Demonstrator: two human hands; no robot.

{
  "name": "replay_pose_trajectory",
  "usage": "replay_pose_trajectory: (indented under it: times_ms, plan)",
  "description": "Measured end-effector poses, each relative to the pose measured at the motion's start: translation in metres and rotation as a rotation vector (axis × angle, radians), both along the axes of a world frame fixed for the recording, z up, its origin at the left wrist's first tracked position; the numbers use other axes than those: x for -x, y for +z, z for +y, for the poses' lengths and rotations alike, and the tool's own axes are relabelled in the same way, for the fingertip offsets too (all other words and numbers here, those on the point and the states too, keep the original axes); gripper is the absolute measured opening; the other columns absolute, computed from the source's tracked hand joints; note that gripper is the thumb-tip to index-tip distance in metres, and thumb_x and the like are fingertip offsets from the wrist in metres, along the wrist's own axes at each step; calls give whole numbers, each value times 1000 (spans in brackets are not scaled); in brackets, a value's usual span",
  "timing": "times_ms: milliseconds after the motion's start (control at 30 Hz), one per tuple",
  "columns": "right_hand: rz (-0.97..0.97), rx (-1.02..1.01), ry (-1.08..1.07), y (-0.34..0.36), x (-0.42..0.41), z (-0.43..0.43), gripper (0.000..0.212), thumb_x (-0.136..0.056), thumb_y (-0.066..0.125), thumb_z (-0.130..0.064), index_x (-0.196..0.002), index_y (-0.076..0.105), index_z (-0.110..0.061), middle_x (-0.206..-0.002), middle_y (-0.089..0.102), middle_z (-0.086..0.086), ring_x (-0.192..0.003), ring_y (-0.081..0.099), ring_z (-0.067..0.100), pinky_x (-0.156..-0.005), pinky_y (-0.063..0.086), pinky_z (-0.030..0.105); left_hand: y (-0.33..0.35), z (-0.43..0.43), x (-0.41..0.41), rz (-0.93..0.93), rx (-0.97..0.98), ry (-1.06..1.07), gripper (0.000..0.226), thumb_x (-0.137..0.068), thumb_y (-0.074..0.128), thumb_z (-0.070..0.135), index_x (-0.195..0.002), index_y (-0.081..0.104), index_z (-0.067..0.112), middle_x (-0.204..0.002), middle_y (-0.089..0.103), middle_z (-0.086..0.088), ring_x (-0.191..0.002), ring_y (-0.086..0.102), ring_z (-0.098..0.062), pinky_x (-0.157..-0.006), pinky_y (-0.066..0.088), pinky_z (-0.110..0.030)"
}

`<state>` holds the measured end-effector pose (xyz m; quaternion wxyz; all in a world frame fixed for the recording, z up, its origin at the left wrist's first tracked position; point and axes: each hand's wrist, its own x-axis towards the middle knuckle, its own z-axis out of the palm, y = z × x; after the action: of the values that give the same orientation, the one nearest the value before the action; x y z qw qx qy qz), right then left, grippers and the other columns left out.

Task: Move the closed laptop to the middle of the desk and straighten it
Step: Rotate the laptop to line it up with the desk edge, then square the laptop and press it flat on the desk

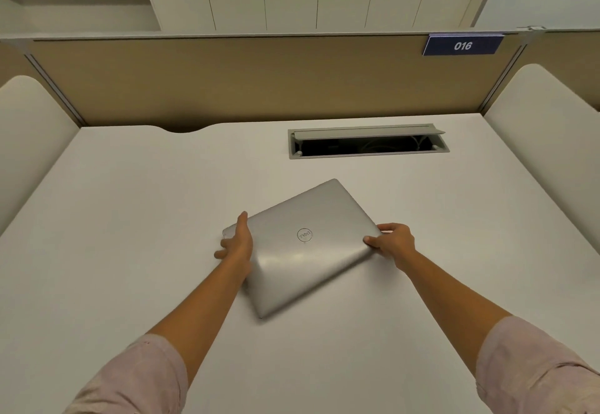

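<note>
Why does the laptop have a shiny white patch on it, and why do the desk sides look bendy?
Head view: the closed laptop shows a pale streak of glare near its front, light bouncing off the metal lid. Head view: the wide-angle lens splays the desk edges outward. Head view: lighting is soft, with faint shadows under the left hand and right hand.
</note>
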<state>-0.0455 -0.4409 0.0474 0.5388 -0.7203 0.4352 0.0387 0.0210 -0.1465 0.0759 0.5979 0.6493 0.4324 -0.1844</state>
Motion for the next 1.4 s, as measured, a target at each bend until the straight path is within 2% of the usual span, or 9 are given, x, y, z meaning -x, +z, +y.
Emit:
replay_pose_trajectory:
  times_ms: [233, 367, 567, 700, 800, 900, 1000, 1133, 1400]
  plan:
    - [110, 57, 26, 0, 25, 8, 50, -70, 86, -20, -107, 55, -12, -90, 62, 4, -73, 70, 24, -87, 59, 42, 1, -6, -31, -79, -64, -282, 98, -77, 43, 78, -155, 10, 27, -162, 5, 0, -148, 10, -24, -118, 8, -51]
    - [181, 134, 138, 2, 38, 8, 35, -72, 84, -25, -81, 53, -12, -75, 64, 5, -59, 63, 21, -74, 57, 37, -3, -9, -42, -141, -113, -402, 98, -76, 43, 79, -154, 15, 26, -162, 4, -3, -146, 16, -30, -118, 14, -52]
    - [175, 78, 202, -3, 56, 5, 51, -70, 85, -19, -56, 37, -18, -44, 45, -3, -46, 54, 18, -59, 45, 31, -17, -6, -50, -171, -221, -533, 97, -75, 41, 80, -153, 19, 27, -158, 14, -7, -143, 21, -35, -116, 19, -53]
    - [161, 128, 236, 2, 65, 4, 42, -70, 85, -28, -85, 49, -13, -88, 64, 8, -81, 68, 26, -81, 57, 39, -22, -9, -45, -187, -376, -635, 92, -81, 40, 76, -152, 18, 22, -155, 21, -10, -137, 29, -41, -111, 25, -52]
    - [146, 419, 393, 6, 66, 8, 58, -73, 81, -40, -116, 50, -14, -114, 57, 8, -101, 61, 27, -76, 50, 35, -28, -4, -29, -293, -674, -813, 89, -85, 43, 69, -151, 18, 16, -151, 27, -17, -132, 36, -40, -109, 30, -50]
    - [-89, 745, 524, 4, 70, 15, 60, -82, 71, -46, -130, 46, -19, -130, 50, 4, -114, 52, 24, -78, 48, 30, -38, 8, -1, -649, -861, -956, 85, -89, 50, 57, -153, 18, 12, -158, 19, -16, -139, 30, -35, -113, 28, -46]
    - [-296, 821, 753, -9, 73, 21, 65, -87, 63, -50, -142, 44, -20, -148, 44, 2, -135, 42, 22, -108, 39, 31, -54, 22, 30, -977, -879, -1217, 69, -93, 43, 53, -150, 33, 16, -160, 23, -13, -144, 29, -29, -118, 24, -40]
    - [-236, 893, 1122, -34, 76, 39, 74, -94, 34, -62, -155, 18, -25, -163, 9, -8, -152, 10, 16, -123, 5, 32, -75, 37, 58, -971, -976, -1431, 74, -92, 26, 65, -153, 25, 22, -162, 17, -4, -149, 17, -23, -121, 5, -36]
    - [-289, 1055, 1067, -52, 73, 40, 61, -98, 36, -52, -152, 29, -25, -160, 29, -7, -146, 31, 19, -117, 17, 35, -76, 38, 60, -881, -1075, -1482, 76, -93, 19, 66, -150, 32, 19, -158, 30, -4, -144, 31, -26, -117, 9, -40]
